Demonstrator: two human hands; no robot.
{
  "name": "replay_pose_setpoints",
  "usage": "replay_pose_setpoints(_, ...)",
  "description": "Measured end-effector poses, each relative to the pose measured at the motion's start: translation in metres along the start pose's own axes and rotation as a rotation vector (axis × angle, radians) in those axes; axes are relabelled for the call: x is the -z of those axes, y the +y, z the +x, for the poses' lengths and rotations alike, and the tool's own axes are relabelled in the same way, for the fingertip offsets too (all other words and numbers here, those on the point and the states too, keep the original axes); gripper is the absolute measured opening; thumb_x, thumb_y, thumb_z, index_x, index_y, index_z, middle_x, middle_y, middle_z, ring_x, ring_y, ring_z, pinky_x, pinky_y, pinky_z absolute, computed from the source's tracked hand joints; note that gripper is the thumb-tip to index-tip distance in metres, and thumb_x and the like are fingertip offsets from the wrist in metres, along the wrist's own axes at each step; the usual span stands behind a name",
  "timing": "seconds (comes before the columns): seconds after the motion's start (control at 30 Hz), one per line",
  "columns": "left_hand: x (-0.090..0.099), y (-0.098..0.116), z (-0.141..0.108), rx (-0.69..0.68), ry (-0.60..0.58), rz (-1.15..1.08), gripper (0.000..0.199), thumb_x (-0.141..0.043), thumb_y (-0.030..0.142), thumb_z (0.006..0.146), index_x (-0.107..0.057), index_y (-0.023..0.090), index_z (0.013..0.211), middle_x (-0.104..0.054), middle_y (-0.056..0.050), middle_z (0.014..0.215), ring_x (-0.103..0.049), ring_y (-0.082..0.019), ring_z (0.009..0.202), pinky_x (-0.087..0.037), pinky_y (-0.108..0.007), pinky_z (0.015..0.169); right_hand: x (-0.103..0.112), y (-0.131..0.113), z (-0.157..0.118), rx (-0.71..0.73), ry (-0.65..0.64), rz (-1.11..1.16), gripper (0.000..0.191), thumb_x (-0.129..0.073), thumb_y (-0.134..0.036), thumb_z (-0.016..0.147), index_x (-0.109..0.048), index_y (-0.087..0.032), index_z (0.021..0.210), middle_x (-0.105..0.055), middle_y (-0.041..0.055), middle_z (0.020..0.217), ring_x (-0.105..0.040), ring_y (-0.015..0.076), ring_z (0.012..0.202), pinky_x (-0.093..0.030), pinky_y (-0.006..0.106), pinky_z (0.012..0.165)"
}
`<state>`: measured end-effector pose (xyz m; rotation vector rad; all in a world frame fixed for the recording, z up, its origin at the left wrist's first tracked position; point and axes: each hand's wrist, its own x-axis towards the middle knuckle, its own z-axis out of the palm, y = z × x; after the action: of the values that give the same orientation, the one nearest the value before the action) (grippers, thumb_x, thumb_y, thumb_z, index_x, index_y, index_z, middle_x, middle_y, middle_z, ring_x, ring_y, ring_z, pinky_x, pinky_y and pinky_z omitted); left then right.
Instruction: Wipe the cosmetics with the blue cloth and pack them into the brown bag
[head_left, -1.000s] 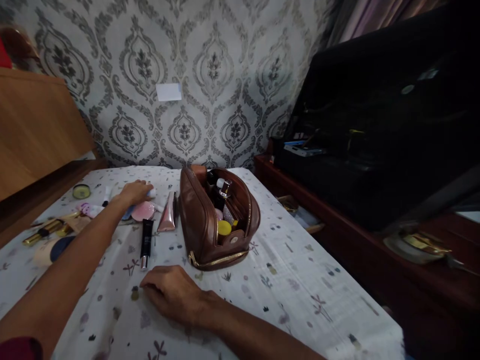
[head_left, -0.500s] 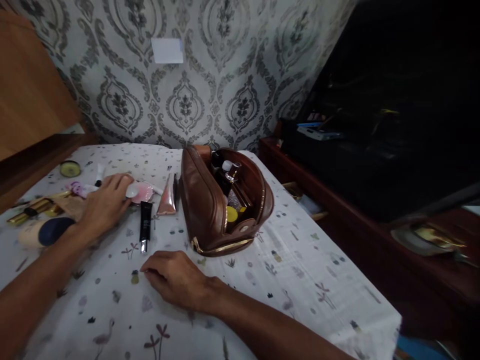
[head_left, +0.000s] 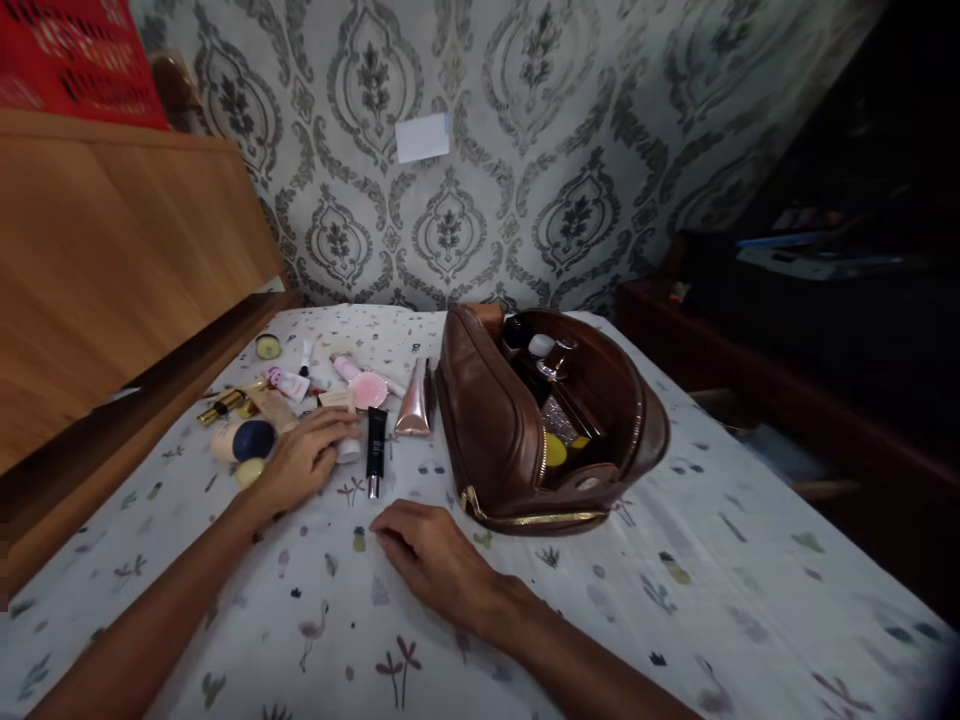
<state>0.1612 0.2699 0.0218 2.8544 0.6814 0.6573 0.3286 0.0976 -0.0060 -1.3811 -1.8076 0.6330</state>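
Note:
My left hand (head_left: 306,455) lies with curled fingers over a pale tube with a white cap (head_left: 349,451), just left of a black tube (head_left: 376,450) with a silver cap. My right hand (head_left: 439,560) rests on the cloth below the black tube, its fingers bent together and nothing visible in them. A shiny pink tube (head_left: 415,400) and a round pink compact (head_left: 368,389) lie behind. To the right stands a brown leather cosmetic bag (head_left: 487,420), unzipped, with bottles, a yellow round item (head_left: 555,450) and a glittery box (head_left: 564,420) inside.
More cosmetics cluster left of my left hand: a bottle with a dark blue cap (head_left: 253,440), gold tubes (head_left: 222,406) and a green round jar (head_left: 268,346). A wooden cabinet (head_left: 135,220) borders the left side. Patterned wallpaper (head_left: 450,230) rises behind the table.
My left hand has moved right and towards me, bringing the white-capped tube beside the black tube. The view has turned left. My right hand stays resting on the cloth.

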Motion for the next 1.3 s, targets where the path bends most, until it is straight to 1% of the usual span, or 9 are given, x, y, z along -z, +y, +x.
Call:
replay_pose_setpoints(0.1, -0.003, 0.011, 0.005, 0.170, 0.085, 0.021, 0.020, -0.044, 0.027, 0.091, -0.064, 0.022, 0.091, -0.066, -0.008, 0.113, -0.060, -0.025, 0.112, -0.050, -0.042, 0.100, 0.000, 0.000, 0.000, -0.003, 0.001, -0.014, 0.019, -0.054, -0.007, 0.088, -0.070, -0.016, 0.091, -0.073, 0.0052, 0.089, -0.067, 0.0154, 0.081, -0.051, 0.026, 0.077)
replay_pose_setpoints(0.23, -0.016, 0.023, 0.007, 0.321, 0.116, 0.221, 0.027, -0.059, 0.045, 0.087, -0.056, 0.021, 0.099, -0.058, -0.011, 0.113, -0.055, -0.032, 0.113, -0.053, -0.046, 0.091, -0.002, 0.001, -0.001, 0.005, 0.014, -0.041, 0.019, -0.054, -0.007, 0.088, -0.070, -0.016, 0.093, -0.071, 0.0056, 0.091, -0.066, 0.0158, 0.081, -0.050, 0.026, 0.077)
replay_pose_setpoints(0.47, -0.018, 0.015, -0.005, 0.357, 0.123, 0.142, 0.041, -0.057, 0.024, 0.081, -0.048, 0.022, 0.121, -0.050, -0.012, 0.125, -0.056, -0.031, 0.114, -0.050, -0.046, 0.097, -0.002, -0.002, 0.003, 0.134, -0.033, -0.174, 0.015, -0.059, -0.012, 0.088, -0.066, -0.019, 0.099, -0.069, 0.0069, 0.099, -0.058, 0.0216, 0.099, -0.048, 0.035, 0.090)
replay_pose_setpoints(0.67, -0.007, 0.012, -0.010, 0.405, 0.160, -0.069, 0.041, -0.053, 0.024, 0.082, -0.047, 0.022, 0.123, -0.054, -0.008, 0.120, -0.062, -0.025, 0.100, -0.052, -0.041, 0.090, -0.004, -0.003, 0.004, 0.090, -0.069, -0.281, 0.033, -0.062, -0.015, 0.087, -0.062, -0.018, 0.120, -0.053, 0.0151, 0.143, -0.044, 0.0288, 0.134, -0.039, 0.048, 0.109)
replay_pose_setpoints(0.87, 0.001, 0.016, -0.010, 0.335, 0.287, -0.258, 0.035, -0.058, 0.024, 0.079, -0.051, 0.022, 0.113, -0.059, -0.006, 0.115, -0.057, -0.024, 0.112, -0.046, -0.039, 0.099, -0.006, 0.006, 0.004, 0.015, 0.052, -0.064, 0.032, -0.055, -0.021, 0.091, -0.060, -0.017, 0.122, -0.061, 0.0144, 0.132, -0.054, 0.0248, 0.125, -0.044, 0.045, 0.106)
replay_pose_setpoints(0.97, 0.009, 0.028, -0.010, 0.235, 0.222, -0.365, 0.035, -0.060, 0.023, 0.078, -0.053, 0.023, 0.112, -0.061, -0.005, 0.113, -0.058, -0.024, 0.109, -0.047, -0.038, 0.097, -0.005, 0.012, 0.006, -0.135, 0.192, 0.128, 0.039, -0.052, -0.034, 0.094, -0.053, -0.018, 0.129, -0.066, 0.0123, 0.119, -0.063, 0.0227, 0.108, -0.052, 0.040, 0.094)
replay_pose_setpoints(1.03, 0.014, 0.037, -0.011, 0.133, 0.111, -0.439, 0.037, -0.061, 0.022, 0.078, -0.054, 0.024, 0.114, -0.062, -0.005, 0.113, -0.059, -0.023, 0.108, -0.048, -0.036, 0.096, -0.004, 0.016, 0.007, -0.220, 0.284, 0.262, 0.044, -0.051, -0.045, 0.094, -0.051, -0.018, 0.129, -0.068, 0.0110, 0.113, -0.065, 0.0226, 0.103, -0.054, 0.037, 0.087)
replay_pose_setpoints(1.2, 0.021, 0.047, -0.014, -0.006, -0.222, -0.603, 0.051, -0.065, 0.024, 0.082, -0.048, 0.026, 0.131, -0.058, -0.007, 0.130, -0.057, -0.024, 0.120, -0.049, -0.035, 0.098, -0.002, 0.017, 0.006, -0.381, 0.373, 0.378, 0.048, -0.053, -0.065, 0.087, -0.063, -0.018, 0.084, -0.065, 0.0051, 0.074, -0.063, 0.0216, 0.075, -0.052, 0.034, 0.071)
replay_pose_setpoints(1.3, 0.019, 0.042, -0.015, 0.001, -0.275, -0.580, 0.054, -0.066, 0.027, 0.083, -0.048, 0.025, 0.135, -0.056, -0.009, 0.135, -0.054, -0.027, 0.125, -0.046, -0.038, 0.102, -0.003, 0.009, 0.007, -0.324, 0.357, 0.599, 0.046, -0.063, -0.063, 0.082, -0.064, -0.018, 0.086, -0.066, 0.0035, 0.072, -0.061, 0.0193, 0.069, -0.050, 0.031, 0.066)
